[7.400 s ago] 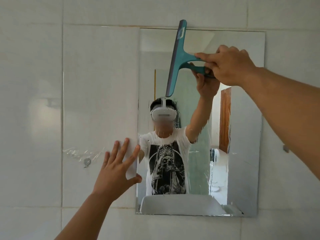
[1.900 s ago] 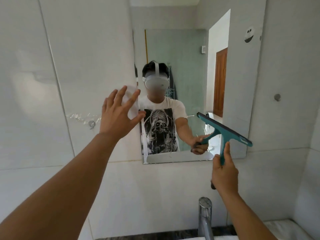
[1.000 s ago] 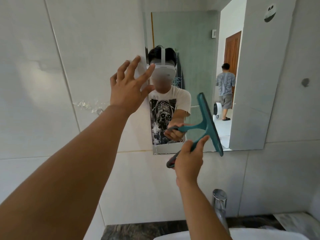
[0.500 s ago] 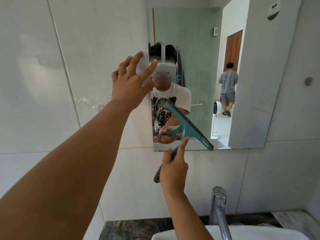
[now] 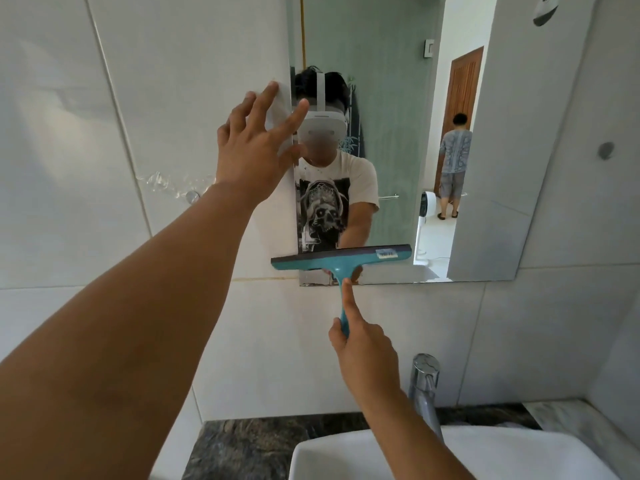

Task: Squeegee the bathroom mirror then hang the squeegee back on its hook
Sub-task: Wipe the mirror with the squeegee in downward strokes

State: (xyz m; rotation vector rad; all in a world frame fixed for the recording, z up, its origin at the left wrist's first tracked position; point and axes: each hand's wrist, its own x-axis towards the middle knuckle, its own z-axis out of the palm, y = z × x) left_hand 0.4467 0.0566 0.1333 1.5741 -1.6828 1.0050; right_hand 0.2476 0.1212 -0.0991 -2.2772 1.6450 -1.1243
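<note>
The teal squeegee (image 5: 341,260) lies level across the bottom left part of the mirror (image 5: 391,98), its blade just above the lower edge. My right hand (image 5: 363,348) grips its handle from below, index finger stretched up along the stem. With fingers spread, my left hand (image 5: 258,147) presses flat on the white tile at the mirror's left edge. A small round hook (image 5: 191,196) with torn clear tape sits on the wall left of my left arm. A second round stud (image 5: 606,150) is on the tile right of the mirror.
Below my right arm are a chrome tap (image 5: 424,382) and a white basin (image 5: 381,455) on a dark stone counter (image 5: 249,441). The mirror reflects me, a wooden door and another person walking away.
The squeegee has turned from a slant to level and shifted left to the mirror's bottom left corner. My left hand stays on the tile.
</note>
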